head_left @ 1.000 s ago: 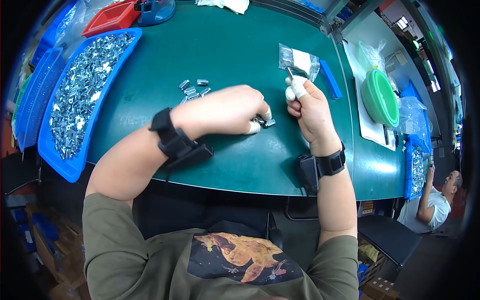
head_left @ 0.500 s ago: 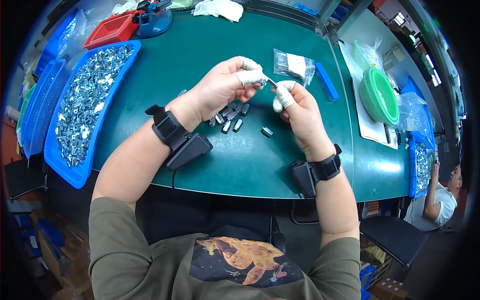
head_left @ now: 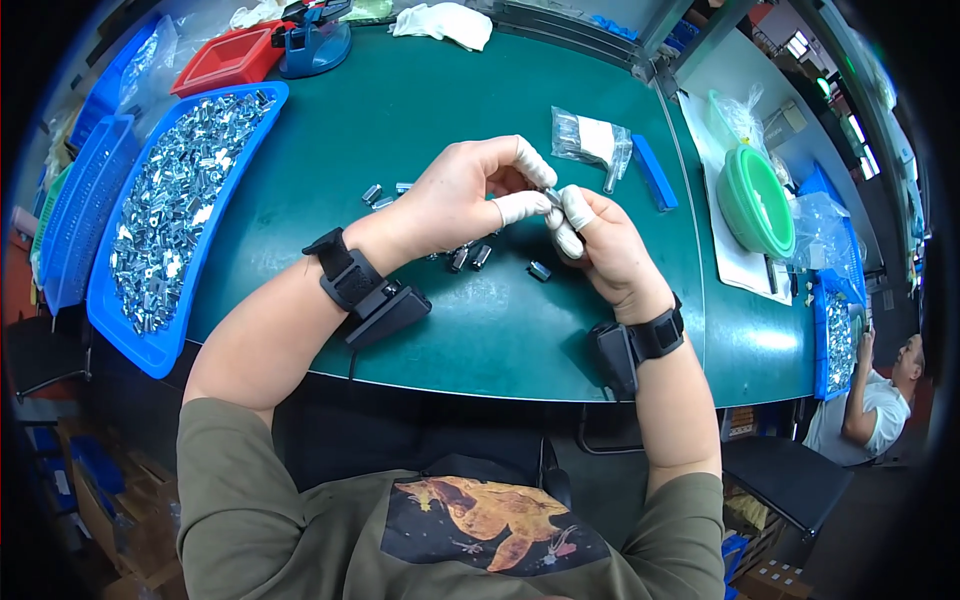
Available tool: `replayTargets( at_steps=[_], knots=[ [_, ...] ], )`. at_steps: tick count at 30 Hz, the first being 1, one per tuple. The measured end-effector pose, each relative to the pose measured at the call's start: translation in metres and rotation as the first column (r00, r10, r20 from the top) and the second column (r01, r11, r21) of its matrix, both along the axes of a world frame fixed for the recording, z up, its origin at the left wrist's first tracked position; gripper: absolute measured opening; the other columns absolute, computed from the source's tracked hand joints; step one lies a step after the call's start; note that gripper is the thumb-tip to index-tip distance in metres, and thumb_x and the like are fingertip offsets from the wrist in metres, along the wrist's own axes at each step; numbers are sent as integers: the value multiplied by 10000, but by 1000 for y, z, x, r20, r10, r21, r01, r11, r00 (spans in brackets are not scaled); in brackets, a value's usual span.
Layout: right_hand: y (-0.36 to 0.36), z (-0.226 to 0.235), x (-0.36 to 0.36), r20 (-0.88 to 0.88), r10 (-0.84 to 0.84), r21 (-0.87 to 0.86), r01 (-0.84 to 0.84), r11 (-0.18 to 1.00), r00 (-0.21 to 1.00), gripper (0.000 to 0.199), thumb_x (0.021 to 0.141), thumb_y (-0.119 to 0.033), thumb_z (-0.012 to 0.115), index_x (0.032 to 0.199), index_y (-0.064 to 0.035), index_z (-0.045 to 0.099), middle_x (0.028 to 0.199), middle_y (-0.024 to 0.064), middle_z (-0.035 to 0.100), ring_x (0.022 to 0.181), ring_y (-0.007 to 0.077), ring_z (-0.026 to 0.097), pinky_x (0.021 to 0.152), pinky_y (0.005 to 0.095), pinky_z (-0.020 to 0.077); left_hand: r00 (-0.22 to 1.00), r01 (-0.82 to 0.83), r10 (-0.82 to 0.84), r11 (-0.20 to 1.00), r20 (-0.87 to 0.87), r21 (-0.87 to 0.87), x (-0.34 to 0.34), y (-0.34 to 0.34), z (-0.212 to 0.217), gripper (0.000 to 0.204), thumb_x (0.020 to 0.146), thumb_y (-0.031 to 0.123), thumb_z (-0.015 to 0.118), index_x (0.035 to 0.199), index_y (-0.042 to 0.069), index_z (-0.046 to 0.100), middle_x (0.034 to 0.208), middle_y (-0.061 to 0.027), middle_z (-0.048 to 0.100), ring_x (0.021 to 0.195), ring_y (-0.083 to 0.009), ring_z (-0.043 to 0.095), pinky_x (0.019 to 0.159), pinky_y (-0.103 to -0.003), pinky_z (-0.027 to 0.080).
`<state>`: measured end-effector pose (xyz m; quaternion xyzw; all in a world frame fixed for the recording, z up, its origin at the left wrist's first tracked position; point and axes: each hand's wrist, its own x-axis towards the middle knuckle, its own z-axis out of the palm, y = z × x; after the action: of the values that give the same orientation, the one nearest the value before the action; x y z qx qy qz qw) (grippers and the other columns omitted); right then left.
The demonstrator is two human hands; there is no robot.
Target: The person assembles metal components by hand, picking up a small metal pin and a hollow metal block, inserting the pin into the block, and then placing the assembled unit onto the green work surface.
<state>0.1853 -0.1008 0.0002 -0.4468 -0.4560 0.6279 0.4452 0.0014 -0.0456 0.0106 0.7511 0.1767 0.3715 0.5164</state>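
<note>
My left hand (head_left: 480, 190) and my right hand (head_left: 610, 240) meet above the green table, with white covers on thumbs and fingertips. Between their tips is a small metal part (head_left: 553, 197), pinched from both sides and mostly hidden by the fingers. Below my left hand lie several short silvery metal pieces (head_left: 481, 257), partly covered by the hand. One metal piece (head_left: 539, 271) lies apart, just below my right hand. More pieces (head_left: 372, 194) show beside my left wrist.
A blue tray (head_left: 160, 355) heaped with small metal pieces stands at left, a red tray (head_left: 228, 62) behind it. Beyond my right hand are a clear bag (head_left: 590, 138) and blue bar (head_left: 654, 172). Green basins (head_left: 755, 200) stand at right; another person sits at far right.
My hands have come closer together, and the thin rod seen between them no longer shows. My left fingers have spread around the part. More loose pieces show by my left wrist.
</note>
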Motion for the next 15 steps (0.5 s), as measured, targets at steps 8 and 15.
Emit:
replayTargets(
  at_steps=[8,15],
  knots=[
    [1,1,-9,17,-50,67,49,997,999,231,910,-255,435,840,-58,532,595,-48,437,465,30,326,424,166,255,994,35,-23,993,106,-111,-5,4,1,180,817,59,570,992,21,550,868,-34,579,746,-83,550,645,-213,458],
    [-1,2,-9,189,-233,72,223,972,954,256,914,-275,424,831,-65,545,573,-55,422,462,19,296,418,162,225,550,-728,771,631,321,-268,-63,84,-4,183,813,23,524,996,28,539,847,-63,573,662,-112,545,575,-231,457]
  ],
)
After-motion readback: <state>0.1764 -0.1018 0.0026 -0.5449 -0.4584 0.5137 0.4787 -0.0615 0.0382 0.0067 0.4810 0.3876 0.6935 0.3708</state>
